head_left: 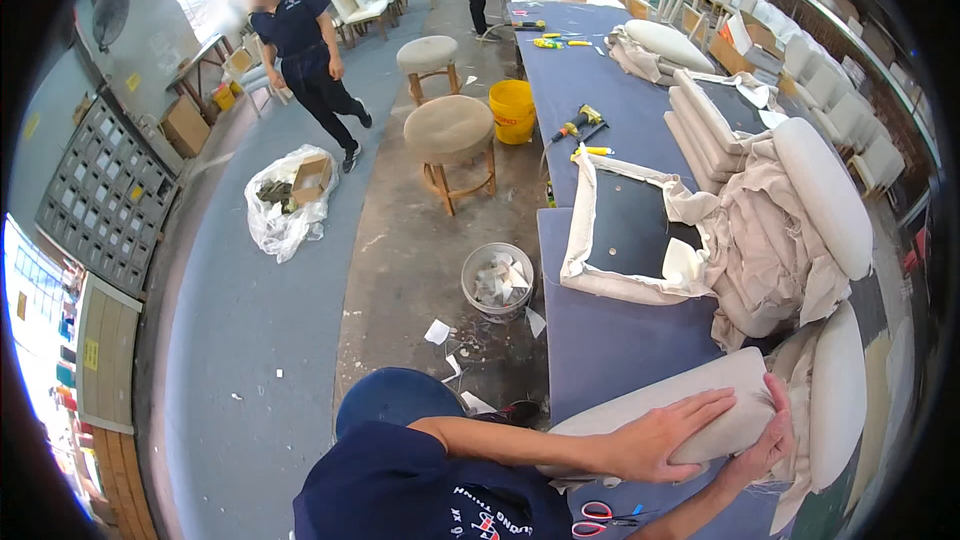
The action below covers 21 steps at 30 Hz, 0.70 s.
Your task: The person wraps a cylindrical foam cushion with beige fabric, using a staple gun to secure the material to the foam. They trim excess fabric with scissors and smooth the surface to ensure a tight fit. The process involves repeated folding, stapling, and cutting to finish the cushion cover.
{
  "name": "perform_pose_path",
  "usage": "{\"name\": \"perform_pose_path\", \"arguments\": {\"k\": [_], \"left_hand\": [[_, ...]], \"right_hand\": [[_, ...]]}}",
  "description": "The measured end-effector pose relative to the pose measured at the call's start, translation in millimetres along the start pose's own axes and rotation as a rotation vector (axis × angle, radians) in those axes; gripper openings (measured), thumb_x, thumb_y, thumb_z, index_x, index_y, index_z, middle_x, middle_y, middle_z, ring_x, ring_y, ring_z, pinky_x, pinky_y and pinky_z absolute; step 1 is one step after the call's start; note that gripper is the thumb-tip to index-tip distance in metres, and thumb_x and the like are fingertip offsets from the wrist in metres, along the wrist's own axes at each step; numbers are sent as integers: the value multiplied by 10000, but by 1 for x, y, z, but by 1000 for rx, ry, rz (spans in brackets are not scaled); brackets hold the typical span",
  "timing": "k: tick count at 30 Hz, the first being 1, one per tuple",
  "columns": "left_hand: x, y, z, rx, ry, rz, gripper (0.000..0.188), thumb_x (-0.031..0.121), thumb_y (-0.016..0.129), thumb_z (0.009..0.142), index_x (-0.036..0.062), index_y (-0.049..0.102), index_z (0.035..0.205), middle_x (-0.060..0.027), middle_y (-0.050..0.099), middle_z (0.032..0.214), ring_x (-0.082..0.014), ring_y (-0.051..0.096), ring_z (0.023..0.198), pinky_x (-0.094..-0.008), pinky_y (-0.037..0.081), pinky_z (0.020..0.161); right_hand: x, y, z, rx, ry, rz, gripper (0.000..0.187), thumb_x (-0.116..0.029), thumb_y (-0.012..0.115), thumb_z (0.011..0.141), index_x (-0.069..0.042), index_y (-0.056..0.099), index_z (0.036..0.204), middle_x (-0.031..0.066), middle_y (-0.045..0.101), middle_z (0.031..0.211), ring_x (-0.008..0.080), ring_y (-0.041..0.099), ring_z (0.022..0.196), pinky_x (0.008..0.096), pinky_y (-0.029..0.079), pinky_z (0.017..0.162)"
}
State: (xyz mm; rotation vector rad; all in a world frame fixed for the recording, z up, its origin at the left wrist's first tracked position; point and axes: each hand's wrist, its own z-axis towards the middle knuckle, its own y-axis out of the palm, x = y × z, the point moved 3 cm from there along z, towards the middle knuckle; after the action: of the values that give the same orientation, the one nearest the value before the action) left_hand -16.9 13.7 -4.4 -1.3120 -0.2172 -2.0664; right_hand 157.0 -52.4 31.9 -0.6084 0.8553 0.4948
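Observation:
A beige upholstered cushion (600, 420) lies slantwise on the near end of the blue-covered table (640, 340). My left hand (665, 432) rests flat across its top, fingers stretched out and close together. At the cushion's right end, my right hand (765, 442) grips the fabric edge, with one finger pointing up along the end face and the others bent. Loose threads hang below that hand. Scissors (592, 519) with red-and-white handles lie just in front of the cushion, beside a small blue tool (632, 514).
An upturned fabric-edged seat (625, 225) and piled padded covers (765, 230) stand beyond. A staple gun (575, 126) lies farther along. Left of the table are a scrap bucket (498, 280), a yellow bucket (512, 112), round stools (449, 130) and a person walking (305, 40).

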Motion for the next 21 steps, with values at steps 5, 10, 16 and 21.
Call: {"name": "perform_pose_path", "arguments": {"k": [5, 10, 16, 21], "left_hand": [[6, -14, 67, 129, 163, -179, 778, 250, 687, 884, 47, 322, 1541, -218, 379, 1522, -397, 484, 1334, -422, 406, 1093], [-21, -2, 147, 6, 128, -475, 317, 244, 669, 926, -10, 626, 1111, -155, 594, 1175, -240, 606, 977, -354, 474, 843], [-38, 2, 165, -3, 119, -543, 323, 243, 633, 983, -58, 638, 866, -60, 597, 722, -100, 513, 688, -302, 448, 624], [-56, 14, 177, -67, 155, -706, 271, 183, 605, 980, -44, 638, 837, -33, 556, 668, -92, 484, 672, -308, 416, 605]], "right_hand": [[-8, 10, 11, 65, 118, 35, 506, -343, 422, 1106, 73, 643, 1291, 143, 673, 1269, 211, 624, 1118, 359, 495, 973], [24, 11, 26, 129, 140, -64, 458, -303, 486, 1096, 75, 625, 1315, 136, 672, 1257, 205, 616, 1124, 339, 473, 988], [50, 7, 38, 211, 186, 0, 485, -323, 514, 1080, 70, 605, 1348, 149, 644, 1315, 220, 594, 1185, 344, 432, 1046], [43, 18, 44, 449, 227, -60, 508, -314, 531, 1058, 70, 577, 1387, 195, 584, 1424, 268, 557, 1294, 367, 385, 1122]]}}
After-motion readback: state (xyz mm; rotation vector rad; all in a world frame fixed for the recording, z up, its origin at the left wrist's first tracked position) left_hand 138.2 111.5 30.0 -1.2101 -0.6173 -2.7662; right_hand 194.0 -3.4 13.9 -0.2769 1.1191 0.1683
